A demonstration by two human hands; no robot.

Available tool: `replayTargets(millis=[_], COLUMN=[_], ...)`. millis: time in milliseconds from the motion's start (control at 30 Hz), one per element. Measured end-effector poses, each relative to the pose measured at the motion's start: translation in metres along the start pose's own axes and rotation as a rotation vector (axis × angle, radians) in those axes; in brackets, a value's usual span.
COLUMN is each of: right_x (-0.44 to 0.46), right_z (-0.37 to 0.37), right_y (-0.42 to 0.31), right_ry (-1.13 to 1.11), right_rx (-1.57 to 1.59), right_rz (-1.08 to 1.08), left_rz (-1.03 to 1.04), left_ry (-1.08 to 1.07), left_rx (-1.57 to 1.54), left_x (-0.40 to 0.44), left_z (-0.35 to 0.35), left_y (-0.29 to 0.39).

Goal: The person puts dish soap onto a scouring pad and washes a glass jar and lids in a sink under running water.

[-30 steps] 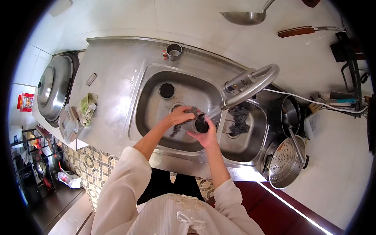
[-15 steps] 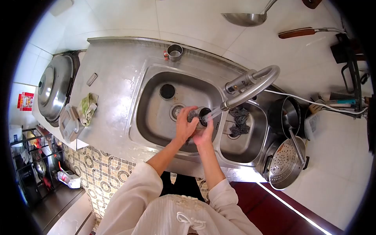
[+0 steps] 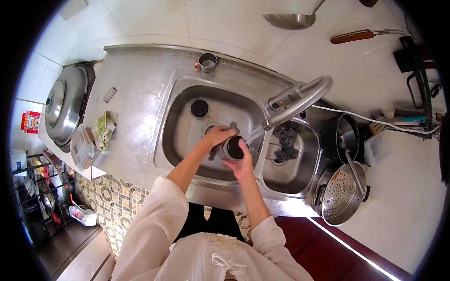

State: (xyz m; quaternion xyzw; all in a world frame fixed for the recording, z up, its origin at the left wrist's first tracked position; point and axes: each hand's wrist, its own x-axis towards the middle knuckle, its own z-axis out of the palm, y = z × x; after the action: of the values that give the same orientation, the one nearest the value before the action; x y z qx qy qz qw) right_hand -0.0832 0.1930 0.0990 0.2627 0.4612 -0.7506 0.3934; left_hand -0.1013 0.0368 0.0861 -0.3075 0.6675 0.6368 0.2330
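Observation:
Over the large sink basin (image 3: 176,136), my right hand (image 3: 241,164) grips a small clear jar with a round black end (image 3: 235,148). Its fingers and thumb wrap the jar's side. My left hand (image 3: 219,135) is closed on a dark grey cloth (image 3: 214,151), beside and touching the jar. Part of the cloth sticks out past the fingers. Water runs from the curved faucet (image 3: 300,105) just to the right of the jar. A similar black-ended round jar (image 3: 199,108) stands in the upper left of the basin.
The smaller basin (image 3: 293,185) holds another dark grey cloth (image 3: 285,144). A metal cup (image 3: 207,62) stands behind the sink. On the left counter lie a green-white rag (image 3: 105,129) and a clear lid (image 3: 82,149). Right are a black pot (image 3: 330,136) and a steamer (image 3: 337,199).
The jar has moved left and down, out from under the stream, with its black end now facing up. My left hand has shifted left and up, and the cloth shows more.

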Motion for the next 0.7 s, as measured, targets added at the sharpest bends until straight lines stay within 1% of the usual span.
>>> replayTargets(millis=[33,67,100,133,167,200,233,267,300,333,367,400,433,467,500,533,567,633,667,700], right_x=[0.005,0.009,0.017,0.025,0.031,0.030,0.029,0.029,0.025,0.019,0.028,0.027,0.026,0.024,0.017,0.006,-0.001,-0.001,0.001,0.011], right_z=[-0.003,-0.004,-0.009,-0.012,-0.015,-0.015,-0.015,-0.013,-0.004,0.002,-0.006,-0.005,-0.003,-0.003,0.002,0.010,0.015,0.009,0.007,0.002], right_y=[-0.002,-0.003,-0.001,0.001,0.004,0.006,0.007,0.008,0.007,0.008,0.019,0.019,0.018,0.016,0.011,0.003,-0.002,-0.001,-0.001,0.005], right_ry=[0.024,0.049,0.093,0.088,0.069,0.055,0.078,0.074,0.102,0.133,0.143,0.137,0.192,0.250,0.250,0.240,0.231,0.206,0.177,0.175], right_rx=[0.073,0.150,0.159,0.167,0.117,0.063,0.009,0.005,0.079,0.155,0.092,0.089,-0.015,-0.118,-0.117,-0.033,0.052,0.048,0.032,0.032], right_rz=[0.022,0.048,0.065,0.060,-0.016,-0.087,-0.071,-0.072,-0.069,-0.060,-0.133,-0.128,-0.103,-0.079,-0.079,-0.076,-0.071,-0.082,-0.095,-0.095], left_rz=[0.020,0.021,0.171,0.322,0.758,0.754,0.719,0.690,0.695,0.617,0.536,0.454,0.317,0.317,0.519,0.717,0.716,0.965,0.965,0.769], left_ry=[0.012,0.013,-0.064,-0.144,-0.031,-0.035,0.028,0.096,0.102,0.181,0.261,0.341,0.319,0.319,0.222,0.120,0.118,0.214,0.215,0.213], left_rx=[-0.060,-0.053,-0.186,-0.318,-0.026,-0.023,0.057,0.136,0.135,0.179,0.222,0.266,0.208,0.210,0.073,-0.065,-0.061,0.015,0.016,0.119], left_x=[-0.002,-0.006,-0.009,-0.018,-0.027,-0.029,-0.032,-0.033,-0.032,-0.034,-0.036,-0.037,-0.041,-0.040,-0.035,-0.032,-0.028,-0.028,-0.028,-0.036], left_z=[0.000,0.003,0.007,0.010,0.016,0.019,0.022,0.024,0.027,0.032,0.036,0.037,0.033,0.034,0.036,0.037,0.039,0.044,0.045,0.044], left_y=[-0.001,-0.005,-0.016,-0.015,-0.015,-0.014,-0.013,-0.008,-0.003,0.000,0.002,0.003,0.011,0.007,-0.003,-0.008,-0.012,-0.008,-0.005,0.007])
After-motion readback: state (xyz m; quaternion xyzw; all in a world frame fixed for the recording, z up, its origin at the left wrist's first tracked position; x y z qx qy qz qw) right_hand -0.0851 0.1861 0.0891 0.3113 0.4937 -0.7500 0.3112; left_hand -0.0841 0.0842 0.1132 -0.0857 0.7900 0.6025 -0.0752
